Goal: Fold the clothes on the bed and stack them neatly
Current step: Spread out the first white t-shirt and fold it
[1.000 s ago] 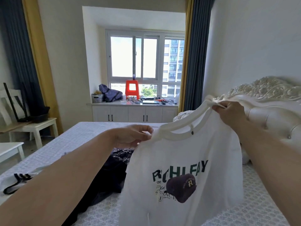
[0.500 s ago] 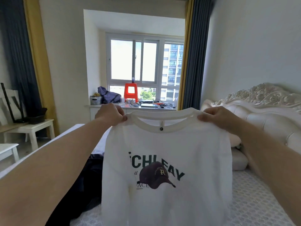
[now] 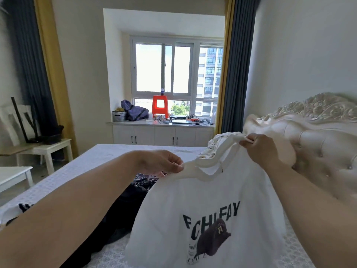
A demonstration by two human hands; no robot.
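Left fingers: the left hand (image 3: 164, 161) pinches one shoulder of the white T-shirt (image 3: 208, 219) between thumb and fingers (image 3: 178, 165), at about 9 o'clock from the neckline.
Right fingers: the right hand (image 3: 260, 147) grips the other shoulder in curled fingers (image 3: 249, 139), at about 2 o'clock from the neckline and higher than the left.
Shirt: it hangs tilted in the air above the bed (image 3: 81, 171), print facing the person, its hem out of view at 6 o'clock.
Risk, grip: both holds are thin pinches on bunched fabric; I judge a quick shake could pull a shoulder free and let the shirt fall in a heap.
Risk, skew: with the shoulders uneven, laying it down now would likely set creases and a crooked fold.
Risk, clutter: a dark garment (image 3: 119, 215) lies just beside the shirt at 8 o'clock; a low swing could drag it or land the shirt on top of it.
Risk, far side: a pale crumpled garment (image 3: 213, 149) sits just behind the collar at 12 o'clock and could snag.
Edges: the padded headboard (image 3: 309, 136) stands close at 3 o'clock, limiting the right elbow; the bed's left edge runs at 9 to 10 o'clock, with a white chair (image 3: 38, 147) beyond.
Open room: bare bedspread stretches at 11 o'clock toward the window cabinet (image 3: 162, 135), the best place to spread the shirt flat.
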